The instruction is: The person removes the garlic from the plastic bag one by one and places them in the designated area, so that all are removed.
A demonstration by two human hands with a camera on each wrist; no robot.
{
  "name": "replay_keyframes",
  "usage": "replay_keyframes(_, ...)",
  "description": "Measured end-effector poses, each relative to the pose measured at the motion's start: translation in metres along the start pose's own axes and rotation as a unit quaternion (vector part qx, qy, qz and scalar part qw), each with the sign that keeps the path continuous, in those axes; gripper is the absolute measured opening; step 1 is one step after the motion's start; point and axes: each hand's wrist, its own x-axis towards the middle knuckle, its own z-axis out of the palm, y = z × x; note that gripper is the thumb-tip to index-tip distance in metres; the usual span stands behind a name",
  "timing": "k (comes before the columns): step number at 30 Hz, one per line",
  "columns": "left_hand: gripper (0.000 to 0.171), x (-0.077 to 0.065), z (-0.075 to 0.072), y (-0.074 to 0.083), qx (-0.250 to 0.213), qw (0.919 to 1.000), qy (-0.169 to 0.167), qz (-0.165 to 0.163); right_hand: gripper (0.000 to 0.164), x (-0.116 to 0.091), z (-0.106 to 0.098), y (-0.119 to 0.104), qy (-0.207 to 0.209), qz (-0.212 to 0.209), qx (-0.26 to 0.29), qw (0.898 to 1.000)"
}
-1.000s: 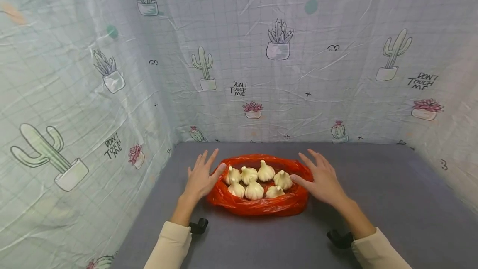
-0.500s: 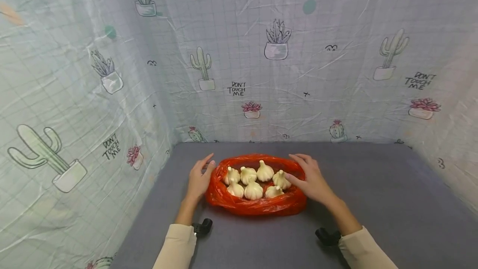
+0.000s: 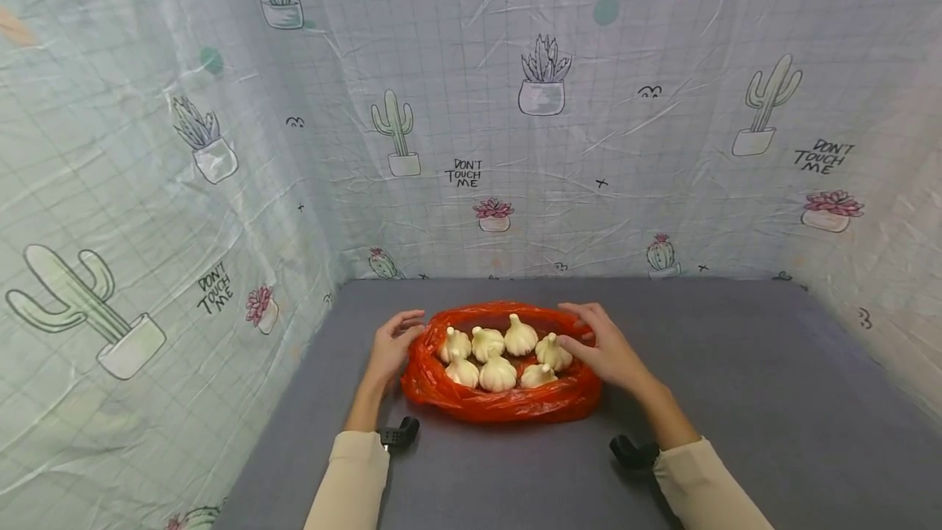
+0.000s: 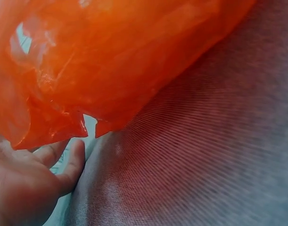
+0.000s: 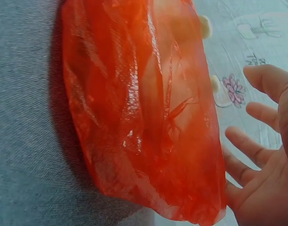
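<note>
Left hand (image 3: 392,348) is up against the left edge of the orange plastic bag (image 3: 500,403), fingers curled at the rim, though whether it's really pinching the plastic or just touching it is hard to call; the left wrist view only shows the palm and a couple of fingers under a torn flap of the bag. Right hand (image 3: 605,350) is on the right rim with the fingers bent over the edge, and the right wrist view has them spread and loose next to the plastic, so I can't say it's gripping either. The bag sits on the grey tabletop (image 3: 736,399), around the middle and a bit toward the back edge, open on top with seven garlic bulbs (image 3: 498,372) bunched inside. Behind and on both sides hangs a cactus-print cloth (image 3: 471,105) with "don't touch me" written on it.
</note>
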Motion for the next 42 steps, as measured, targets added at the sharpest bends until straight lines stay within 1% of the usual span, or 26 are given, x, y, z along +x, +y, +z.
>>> replay_keyframes(4, 0.039, 0.003, -0.003, -0.002, 0.001, 0.9999, -0.014, -0.006, 0.050, 0.003, 0.000, 0.003, -0.015, 0.007, 0.012, 1.000)
replay_keyframes(8, 0.040, 0.004, -0.004, -0.003, 0.013, 0.9995, -0.025, -0.014, 0.047, 0.006, -0.001, 0.006, -0.034, 0.011, 0.015, 0.999)
replay_keyframes(13, 0.039, 0.005, -0.006, -0.004, 0.014, 0.9989, -0.039, -0.021, 0.045, 0.009, -0.002, 0.008, -0.051, 0.025, 0.020, 0.998)
replay_keyframes(18, 0.041, 0.005, -0.008, -0.008, 0.026, 0.9987, -0.041, -0.017, 0.045, 0.009, -0.001, 0.012, -0.075, 0.037, 0.014, 0.996)
replay_keyframes(21, 0.041, 0.003, -0.008, -0.009, 0.032, 0.9986, -0.038, -0.020, 0.047, 0.007, 0.000, 0.015, -0.091, 0.035, 0.014, 0.995)
replay_keyframes(29, 0.042, 0.004, -0.011, -0.009, 0.015, 0.9984, -0.048, -0.023, 0.048, 0.006, 0.003, 0.019, -0.101, 0.025, 0.022, 0.994)
replay_keyframes(33, 0.043, 0.004, -0.012, -0.007, 0.017, 0.9983, -0.052, -0.020, 0.050, 0.007, 0.004, 0.018, -0.109, 0.018, 0.023, 0.994)
replay_keyframes(38, 0.043, 0.005, -0.013, -0.007, 0.020, 0.9983, -0.052, -0.016, 0.053, 0.007, 0.006, 0.019, -0.116, 0.020, 0.006, 0.993)
replay_keyframes(42, 0.041, 0.005, -0.013, -0.008, 0.018, 0.9981, -0.054, -0.022, 0.054, 0.006, 0.007, 0.021, -0.120, 0.021, -0.007, 0.992)
